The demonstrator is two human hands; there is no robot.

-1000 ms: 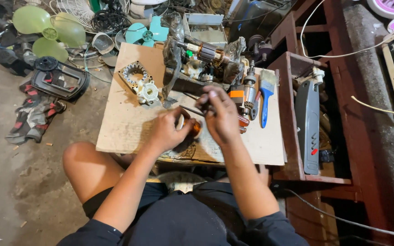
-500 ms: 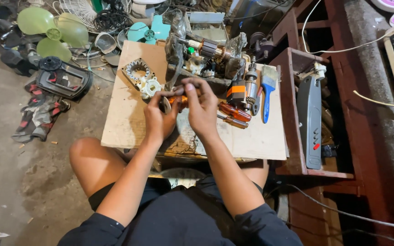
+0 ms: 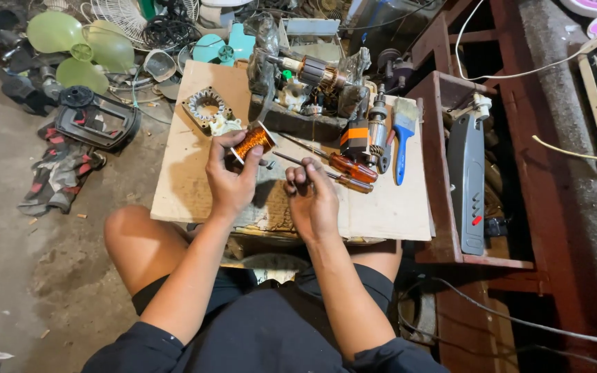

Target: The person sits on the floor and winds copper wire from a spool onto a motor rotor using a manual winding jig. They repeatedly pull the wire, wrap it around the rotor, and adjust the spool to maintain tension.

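Left hand (image 3: 228, 181) gripping copper coil (image 3: 252, 141) at frame centre, above surface (image 3: 395, 207); right hand (image 3: 312, 200) just right, fingers pinched shut, contents can't tell; two orange-handled screwdrivers (image 3: 350, 169) lying nearby, upper right

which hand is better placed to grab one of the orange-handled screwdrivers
Right. The right hand rests beside the orange-handled screwdrivers, while the left hand already holds a copper wire coil.
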